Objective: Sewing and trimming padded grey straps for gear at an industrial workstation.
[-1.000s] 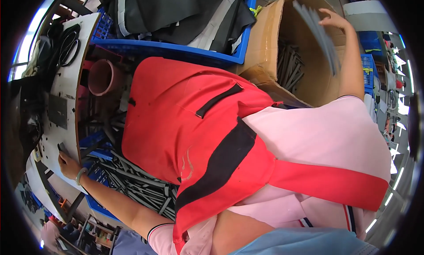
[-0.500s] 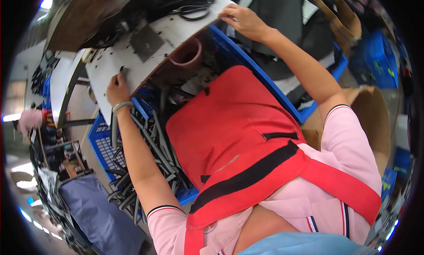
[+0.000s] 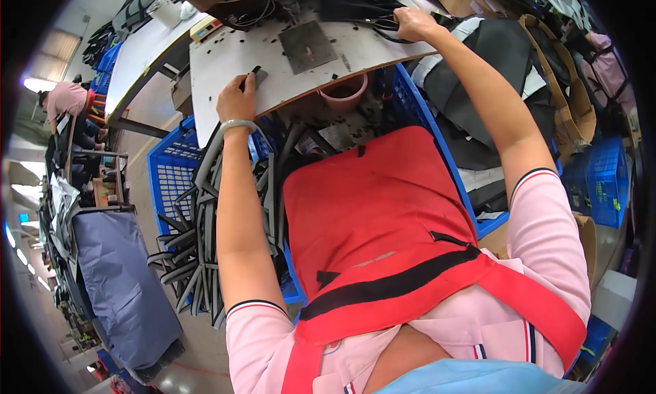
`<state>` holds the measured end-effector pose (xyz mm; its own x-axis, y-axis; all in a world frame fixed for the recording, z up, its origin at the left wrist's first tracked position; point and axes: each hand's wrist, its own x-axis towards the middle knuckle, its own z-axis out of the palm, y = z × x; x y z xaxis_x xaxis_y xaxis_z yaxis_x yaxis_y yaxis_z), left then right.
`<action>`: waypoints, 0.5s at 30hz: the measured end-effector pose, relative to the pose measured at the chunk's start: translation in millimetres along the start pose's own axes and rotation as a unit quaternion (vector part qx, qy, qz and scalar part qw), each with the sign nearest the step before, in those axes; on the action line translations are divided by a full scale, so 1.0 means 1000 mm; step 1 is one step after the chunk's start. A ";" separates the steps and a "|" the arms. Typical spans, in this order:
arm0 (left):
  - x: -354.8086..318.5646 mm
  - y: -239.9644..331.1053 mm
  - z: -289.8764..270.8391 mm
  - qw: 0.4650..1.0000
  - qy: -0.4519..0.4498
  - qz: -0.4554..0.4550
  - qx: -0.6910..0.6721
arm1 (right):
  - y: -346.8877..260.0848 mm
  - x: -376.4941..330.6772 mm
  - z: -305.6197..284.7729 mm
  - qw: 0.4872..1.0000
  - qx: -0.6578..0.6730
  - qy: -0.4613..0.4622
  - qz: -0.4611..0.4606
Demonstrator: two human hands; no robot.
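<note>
My left hand (image 3: 236, 102) is closed at the left front of the white table (image 3: 225, 61). A small dark strip (image 3: 257, 70) sticks out above its thumb; the rest is hidden by the fingers. At the far right of the table my right hand (image 3: 414, 25) has its fingers curled round the dark loop handles of scissors (image 3: 387, 28). The blades are hard to make out against black fabric (image 3: 342, 3). Between my hands, a square grey metal plate (image 3: 307, 47) lies on the tabletop below a machine whose upper part is cut off by the view.
Small black scraps dot the table. A pink bucket (image 3: 344, 97) stands under its edge. At left, a blue basket (image 3: 167, 163) has grey-black strips (image 3: 205, 257) hanging over it. Right, a blue crate (image 3: 437, 131) holds dark cut panels (image 3: 502, 59). A person (image 3: 68, 102) bends over far left.
My right hand has closed the gap to the scissors and now grips their handles. My left hand keeps its dark strip near the table's front edge. The whole view has swung round.
</note>
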<state>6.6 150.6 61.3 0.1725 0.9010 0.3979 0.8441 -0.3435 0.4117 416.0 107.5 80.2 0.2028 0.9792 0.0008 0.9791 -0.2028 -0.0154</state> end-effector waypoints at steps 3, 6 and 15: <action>0.007 -0.001 -0.014 0.993 -0.067 -0.054 -0.081 | 0.007 -0.010 -0.013 0.998 0.020 0.064 -0.011; 0.003 0.003 -0.028 0.961 -0.132 -0.080 -0.229 | 0.003 -0.044 -0.027 0.974 0.144 0.176 -0.007; -0.054 0.060 -0.038 0.868 -0.196 -0.041 -0.454 | -0.118 -0.207 0.006 0.854 0.494 -0.107 -0.124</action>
<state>28.5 70.8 95.7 0.4398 0.8925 0.1001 0.1435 -0.1799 0.9732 258.0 -71.3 75.5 -0.1202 0.9913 -0.0534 0.4796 0.0109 -0.8774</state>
